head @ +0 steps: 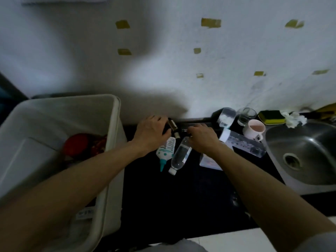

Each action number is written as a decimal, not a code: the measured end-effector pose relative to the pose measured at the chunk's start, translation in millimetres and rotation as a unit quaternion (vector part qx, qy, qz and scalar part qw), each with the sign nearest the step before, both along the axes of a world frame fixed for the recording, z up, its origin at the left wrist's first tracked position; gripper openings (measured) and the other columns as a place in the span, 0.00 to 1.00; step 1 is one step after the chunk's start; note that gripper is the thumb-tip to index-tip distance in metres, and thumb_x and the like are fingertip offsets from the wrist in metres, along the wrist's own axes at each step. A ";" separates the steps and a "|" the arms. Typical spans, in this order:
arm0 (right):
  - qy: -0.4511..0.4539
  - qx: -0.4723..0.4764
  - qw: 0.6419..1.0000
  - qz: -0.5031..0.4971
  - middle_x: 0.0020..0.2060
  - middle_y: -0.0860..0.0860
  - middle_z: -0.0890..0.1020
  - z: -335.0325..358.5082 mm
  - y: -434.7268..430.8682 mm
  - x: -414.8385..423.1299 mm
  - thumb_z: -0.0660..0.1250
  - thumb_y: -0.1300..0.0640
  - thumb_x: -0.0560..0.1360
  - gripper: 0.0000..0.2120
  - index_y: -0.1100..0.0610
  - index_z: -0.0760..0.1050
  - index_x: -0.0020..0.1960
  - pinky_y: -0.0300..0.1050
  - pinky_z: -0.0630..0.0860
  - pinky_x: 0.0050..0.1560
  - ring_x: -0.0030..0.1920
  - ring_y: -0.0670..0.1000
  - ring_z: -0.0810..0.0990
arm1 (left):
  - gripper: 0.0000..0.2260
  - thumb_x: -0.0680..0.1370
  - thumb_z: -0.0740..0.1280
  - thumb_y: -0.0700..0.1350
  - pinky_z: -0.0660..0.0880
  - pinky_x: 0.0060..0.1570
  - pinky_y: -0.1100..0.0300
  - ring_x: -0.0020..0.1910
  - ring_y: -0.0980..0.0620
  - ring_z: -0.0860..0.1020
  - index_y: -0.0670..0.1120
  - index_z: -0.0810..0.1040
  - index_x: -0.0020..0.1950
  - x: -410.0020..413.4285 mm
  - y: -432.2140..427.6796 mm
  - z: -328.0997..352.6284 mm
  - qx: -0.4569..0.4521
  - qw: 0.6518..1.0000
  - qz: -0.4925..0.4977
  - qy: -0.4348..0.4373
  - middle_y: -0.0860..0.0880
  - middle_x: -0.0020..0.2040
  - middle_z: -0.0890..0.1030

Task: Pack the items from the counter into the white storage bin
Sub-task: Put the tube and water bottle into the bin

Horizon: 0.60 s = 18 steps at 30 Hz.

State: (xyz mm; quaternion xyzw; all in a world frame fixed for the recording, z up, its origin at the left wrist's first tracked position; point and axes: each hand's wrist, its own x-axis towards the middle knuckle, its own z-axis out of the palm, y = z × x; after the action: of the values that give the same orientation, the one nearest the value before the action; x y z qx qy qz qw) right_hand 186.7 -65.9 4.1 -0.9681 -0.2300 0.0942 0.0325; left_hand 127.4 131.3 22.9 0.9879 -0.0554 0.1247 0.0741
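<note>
A red item is already seen inside the white bin at the left of the frame. Most things are left on the dark counter at centre: a tube, a clear bottle, a mug. The left hand and right hand are spread over a dark object; whether it is gripped cannot be told.

Single head-worn wide-angle view, looking forward and down, close over dark counter — wall above
</note>
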 end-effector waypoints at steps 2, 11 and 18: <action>0.016 0.000 1.000 -0.011 0.60 0.56 0.76 -13.9 -13.4 1.6 0.60 0.46 0.79 0.16 0.51 0.75 0.61 0.56 0.71 0.59 0.63 0.60 0.73 | 0.17 0.77 0.62 0.58 0.72 0.49 0.53 0.53 0.46 0.76 0.48 0.76 0.57 4.5 -11.6 -15.4 -0.005 1.000 0.011 0.027 0.47 0.53 0.79; 0.098 0.003 0.995 0.011 0.60 0.58 0.76 -55.9 -38.4 8.1 0.59 0.50 0.77 0.20 0.51 0.69 0.68 0.57 0.75 0.57 0.62 0.62 0.73 | 0.21 0.78 0.61 0.61 0.75 0.46 0.51 0.54 0.44 0.76 0.46 0.70 0.61 12.5 -31.8 -77.7 -0.068 0.975 0.118 0.175 0.44 0.57 0.77; 0.220 0.041 0.974 0.030 0.67 0.61 0.75 -78.6 -26.3 15.4 0.55 0.48 0.83 0.21 0.48 0.63 0.76 0.53 0.72 0.62 0.63 0.62 0.76 | 0.31 0.74 0.66 0.62 0.76 0.52 0.47 0.60 0.40 0.73 0.44 0.63 0.68 15.2 -30.7 -118.9 -0.124 0.916 0.231 0.304 0.41 0.64 0.72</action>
State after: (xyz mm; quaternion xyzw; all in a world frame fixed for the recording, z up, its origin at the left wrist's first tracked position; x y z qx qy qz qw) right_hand 202.1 -92.3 -74.5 -0.9142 -0.2501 0.2959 0.1188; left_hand 142.6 100.7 -96.0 0.9465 0.2152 -0.1617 0.1783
